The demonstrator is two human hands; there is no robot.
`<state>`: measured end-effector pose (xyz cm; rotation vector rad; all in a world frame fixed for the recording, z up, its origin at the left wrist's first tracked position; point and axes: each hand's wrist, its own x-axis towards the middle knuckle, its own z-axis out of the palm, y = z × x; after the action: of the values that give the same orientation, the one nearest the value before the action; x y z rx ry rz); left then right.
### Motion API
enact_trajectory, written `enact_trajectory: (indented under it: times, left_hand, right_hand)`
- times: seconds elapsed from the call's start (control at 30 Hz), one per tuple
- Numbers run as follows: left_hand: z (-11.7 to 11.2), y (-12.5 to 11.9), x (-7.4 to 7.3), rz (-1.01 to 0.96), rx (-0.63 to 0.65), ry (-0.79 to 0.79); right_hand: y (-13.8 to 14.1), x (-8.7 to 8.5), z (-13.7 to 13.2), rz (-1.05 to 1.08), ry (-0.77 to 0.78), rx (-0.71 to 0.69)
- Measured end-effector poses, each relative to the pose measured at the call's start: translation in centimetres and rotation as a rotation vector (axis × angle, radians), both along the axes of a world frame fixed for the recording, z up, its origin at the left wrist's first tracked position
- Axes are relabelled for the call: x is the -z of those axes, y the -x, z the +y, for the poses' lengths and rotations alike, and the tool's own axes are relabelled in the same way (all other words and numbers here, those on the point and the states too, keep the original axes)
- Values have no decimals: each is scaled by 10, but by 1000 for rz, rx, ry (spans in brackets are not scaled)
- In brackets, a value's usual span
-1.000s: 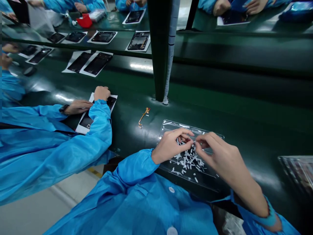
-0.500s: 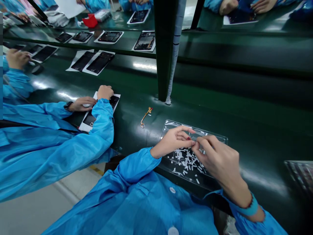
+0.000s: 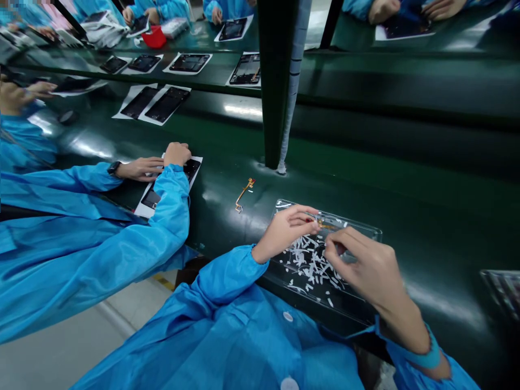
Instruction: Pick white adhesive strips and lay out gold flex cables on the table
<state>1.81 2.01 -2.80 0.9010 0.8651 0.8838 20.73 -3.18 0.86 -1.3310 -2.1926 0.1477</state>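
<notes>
Pinched in my left hand (image 3: 289,230) is an orange flex cable (image 3: 324,224), its far end showing past the fingertips with a small red spot by the fingers. My right hand (image 3: 361,260) is just right of it, thumb and forefinger pressed together; anything between them is too small to make out. Both hands are above a clear plastic tray (image 3: 376,234), which holds many small white strips (image 3: 314,265) in loose heaps. Another orange flex cable (image 3: 244,194) lies on the green bench left of the tray, with a tiny white strip beside it.
A green post (image 3: 275,86) with a taped cable stands behind the tray. At left, a co-worker's hands (image 3: 176,154) work over a dark phone part on white paper. Several similar phone parts (image 3: 168,104) lie farther back. Another clear tray (image 3: 504,287) sits at the right edge.
My right hand has drawn slightly away from my left, opening a gap between the fingertips. The orange flex cable in my left hand now shows.
</notes>
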Motion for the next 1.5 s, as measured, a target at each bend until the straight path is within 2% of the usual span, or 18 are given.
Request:
enact_trajectory:
  times: [0.07,0.23,0.47,0.83,0.9,1.07,1.17,1.3,1.4,1.5]
  left_hand:
    - [2,3,-2,-16,28,14]
    - [5,7,-3,42,81,31]
    - [7,13,2,-19,136,-48]
    - [9,15,6,108,130,26]
    - [8,12,5,104,127,21]
    - [2,10,-3,148,123,-72]
    - [1,15,-9,307,87,-195]
    - [2,22,-19,449,83,-351]
    - [1,25,-29,463,161,-429]
    - [-1,34,-36,435,214,-456]
  right_hand:
    - [-7,-3,1,13,36,-21]
    - [-8,-6,6,-137,-48,-72]
    - [-5,3,15,-216,-130,-127]
    - [2,7,16,-365,-274,-140]
    - [5,8,18,-400,-302,-123]
    - [10,6,20,-409,-303,23]
    - [-5,-4,12,-229,-149,57]
    - [-32,-21,3,-129,216,73]
    - [-29,-30,15,-27,393,-55]
    - [-4,-38,41,123,540,-232]
